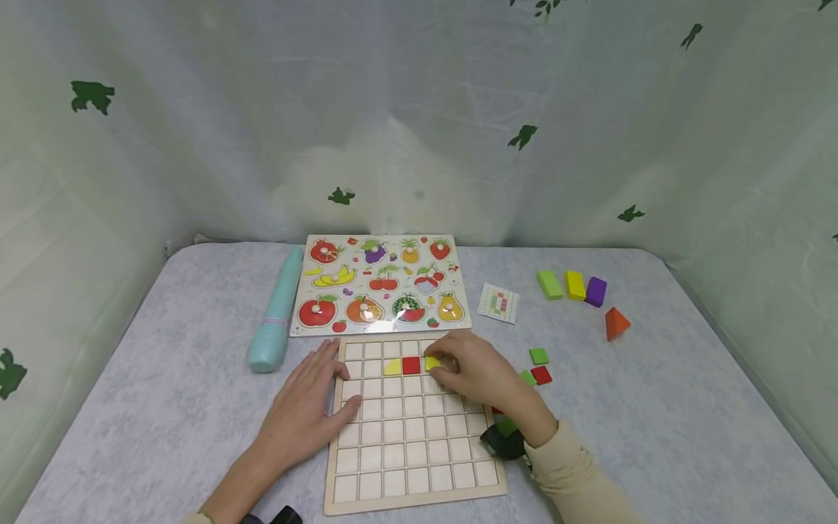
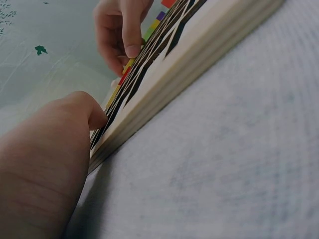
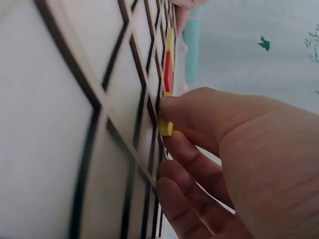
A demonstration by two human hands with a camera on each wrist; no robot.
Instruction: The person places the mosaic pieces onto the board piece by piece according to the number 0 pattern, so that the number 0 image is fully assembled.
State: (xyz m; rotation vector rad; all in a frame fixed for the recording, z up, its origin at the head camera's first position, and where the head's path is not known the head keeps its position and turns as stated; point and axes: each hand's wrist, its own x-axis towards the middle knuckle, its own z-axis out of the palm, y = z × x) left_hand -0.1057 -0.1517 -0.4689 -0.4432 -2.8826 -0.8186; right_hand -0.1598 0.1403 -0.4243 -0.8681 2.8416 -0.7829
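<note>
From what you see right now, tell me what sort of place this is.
Probably a tabletop set up for children's puzzle play, screened by a leaf-print curtain. A wooden grid board, a fruit peg puzzle and loose coloured blocks lie on the grey table.

Soft, even light — faint shadows; wrist views blurred up close.

Grey mottled table (image 1: 655,437), pale draped curtain (image 1: 419,109) with green leaf prints behind, soft even light

No readable text, labels, brands or numbers on anything in view
</note>
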